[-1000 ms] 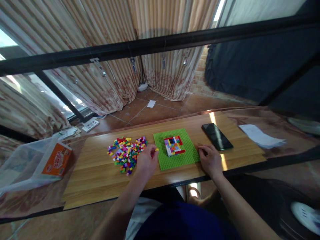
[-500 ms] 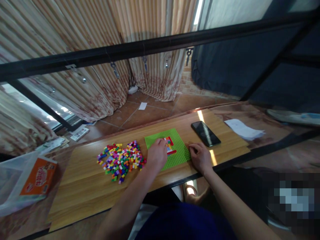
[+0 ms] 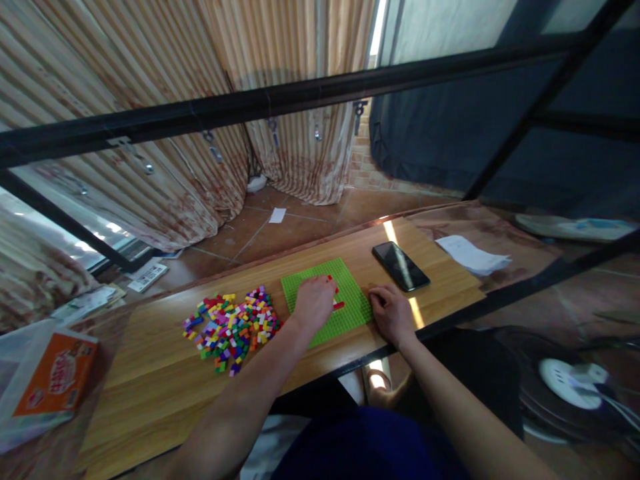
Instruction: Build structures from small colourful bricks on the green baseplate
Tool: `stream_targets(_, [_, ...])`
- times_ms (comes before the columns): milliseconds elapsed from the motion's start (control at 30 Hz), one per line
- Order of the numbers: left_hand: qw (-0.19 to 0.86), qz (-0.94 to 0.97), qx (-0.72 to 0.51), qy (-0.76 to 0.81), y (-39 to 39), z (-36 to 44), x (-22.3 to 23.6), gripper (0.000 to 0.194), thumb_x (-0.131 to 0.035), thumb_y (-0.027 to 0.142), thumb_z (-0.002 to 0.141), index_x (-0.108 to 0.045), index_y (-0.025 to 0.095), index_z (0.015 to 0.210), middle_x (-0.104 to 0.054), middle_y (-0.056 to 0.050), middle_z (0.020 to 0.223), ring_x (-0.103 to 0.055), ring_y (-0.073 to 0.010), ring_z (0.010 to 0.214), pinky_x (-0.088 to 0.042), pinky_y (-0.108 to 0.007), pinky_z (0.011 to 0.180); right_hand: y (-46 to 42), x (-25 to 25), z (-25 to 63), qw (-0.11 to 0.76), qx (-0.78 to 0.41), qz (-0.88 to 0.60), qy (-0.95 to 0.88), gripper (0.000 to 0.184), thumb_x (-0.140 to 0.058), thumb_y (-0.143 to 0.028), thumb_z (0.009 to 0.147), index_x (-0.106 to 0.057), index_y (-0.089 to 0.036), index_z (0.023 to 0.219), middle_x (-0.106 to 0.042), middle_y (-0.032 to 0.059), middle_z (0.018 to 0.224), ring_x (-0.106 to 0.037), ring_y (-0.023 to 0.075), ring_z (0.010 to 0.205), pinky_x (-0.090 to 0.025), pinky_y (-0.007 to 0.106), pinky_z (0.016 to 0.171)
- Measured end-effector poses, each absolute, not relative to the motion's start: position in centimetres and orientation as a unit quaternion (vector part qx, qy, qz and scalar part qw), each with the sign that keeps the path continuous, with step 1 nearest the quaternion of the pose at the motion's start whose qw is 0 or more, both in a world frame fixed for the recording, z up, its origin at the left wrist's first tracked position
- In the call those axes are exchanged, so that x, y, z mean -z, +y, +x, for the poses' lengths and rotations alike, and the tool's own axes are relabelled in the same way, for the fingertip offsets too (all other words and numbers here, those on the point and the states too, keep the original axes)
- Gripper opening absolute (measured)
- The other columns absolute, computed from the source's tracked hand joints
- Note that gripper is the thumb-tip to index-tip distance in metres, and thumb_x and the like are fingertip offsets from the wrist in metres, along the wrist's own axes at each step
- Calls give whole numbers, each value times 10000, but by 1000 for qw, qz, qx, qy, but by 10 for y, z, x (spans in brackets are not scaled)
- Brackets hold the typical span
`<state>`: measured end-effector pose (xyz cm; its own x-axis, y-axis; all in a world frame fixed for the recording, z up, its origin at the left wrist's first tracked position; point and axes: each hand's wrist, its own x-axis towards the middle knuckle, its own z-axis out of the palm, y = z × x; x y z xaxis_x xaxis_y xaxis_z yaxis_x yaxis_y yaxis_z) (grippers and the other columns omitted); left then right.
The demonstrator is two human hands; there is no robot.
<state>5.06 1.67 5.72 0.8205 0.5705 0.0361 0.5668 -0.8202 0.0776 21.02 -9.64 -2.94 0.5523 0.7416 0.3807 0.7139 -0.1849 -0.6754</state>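
Observation:
A green studded baseplate (image 3: 353, 300) lies on the wooden board, with red and other coloured bricks (image 3: 339, 306) fixed near its middle. Over these bricks is my left hand (image 3: 316, 300), its fingers pinched together and pointing down. The hand covers most of the bricks, and whatever is between its fingertips is hidden. My right hand (image 3: 393, 312) rests at the plate's right edge with its fingers curled in. I cannot see anything held there. To the left of the plate spreads a pile of small loose coloured bricks (image 3: 235, 327).
A black phone (image 3: 401, 267) lies right of the plate on the wooden board (image 3: 150, 373). White paper (image 3: 473, 255) sits further right. At far left stands a clear plastic bin (image 3: 30, 373) with an orange label. A dark metal bar (image 3: 300, 93) crosses beyond the board.
My left hand has shifted slightly on the plate and now covers more of the placed bricks. The whole view has swung a little to the right. My right hand stays at the plate's edge.

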Motion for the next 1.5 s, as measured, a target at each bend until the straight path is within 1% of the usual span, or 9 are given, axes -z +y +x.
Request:
stream_targets(167, [56, 942, -42, 327, 18, 54, -63, 185, -501, 95, 850, -645, 149, 953, -683, -97, 885, -654, -227, 877, -486, -332, 785, -96, 28, 209, 437, -20, -767, -469, 220, -491, -251, 849, -704, -206, 822, -664, 82, 903, -620, 211, 825, -489, 339, 738])
stream_targets(433, [58, 950, -33, 304, 25, 51, -62, 242, -470, 148, 886, -710, 177, 869, -674, -89, 849, -653, -235, 841, -487, -336, 743, -96, 27, 208, 441, -18, -767, -466, 229, -487, -252, 853, -705, -197, 808, -665, 86, 910, -621, 210, 827, -485, 338, 743])
stream_targets(533, [57, 954, -35, 294, 26, 54, -59, 240, -471, 136, 881, -708, 164, 854, -672, -95, 857, -645, -232, 846, -485, -344, 756, -96, 28, 209, 440, -19, -766, -468, 226, -488, -252, 853, -704, -198, 810, -665, 85, 907, -620, 209, 825, -487, 340, 749])
stream_targets(700, [67, 954, -53, 288, 27, 55, -52, 219, -483, 157, 890, -696, 170, 843, -657, -77, 875, -619, -198, 861, -473, -330, 818, -96, 29, 209, 439, -18, -765, -471, 228, -486, -252, 850, -706, -203, 818, -666, 81, 898, -622, 209, 823, -491, 338, 738])
stream_targets(933, [146, 933, -139, 299, 31, 41, -41, 143, -547, 193, 871, -677, 194, 929, -646, -54, 962, -598, -188, 933, -470, -315, 881, -96, 29, 210, 440, -18, -764, -472, 217, -494, -250, 847, -705, -205, 817, -671, 79, 906, -627, 212, 831, -491, 341, 754])
stream_targets(1033, [183, 910, -188, 322, 32, 36, -38, 208, -564, 145, 836, -666, 186, 1013, -648, -55, 1001, -589, -193, 979, -463, -321, 922, -96, 29, 210, 437, -19, -765, -473, 220, -494, -252, 851, -703, -201, 806, -670, 81, 911, -627, 209, 825, -488, 337, 750])
stream_targets(1133, [205, 885, -222, 354, 34, 35, -38, 249, -561, 121, 820, -661, 166, 1044, -648, -70, 1047, -580, -204, 1025, -450, -342, 961, -96, 29, 210, 429, -18, -769, -474, 226, -487, -245, 853, -704, -197, 814, -670, 84, 913, -626, 211, 829, -486, 339, 753])
stream_targets(1267, [233, 871, -223, 370, 38, 40, -37, 241, -572, 148, 821, -664, 169, 1042, -653, -76, 1064, -587, -206, 1037, -445, -363, 978, -96, 28, 210, 425, -15, -770, -475, 229, -487, -246, 854, -708, -193, 826, -670, 89, 926, -626, 213, 840, -486, 341, 758])
stream_targets(1500, [263, 864, -196, 381, 40, 50, -33, 209, -576, 171, 821, -689, 144, 995, -690, -80, 995, -614, -202, 966, -466, -349, 930, -96, 28, 210, 429, -12, -767, -477, 231, -490, -245, 856, -711, -192, 822, -671, 86, 914, -628, 210, 839, -491, 334, 757])
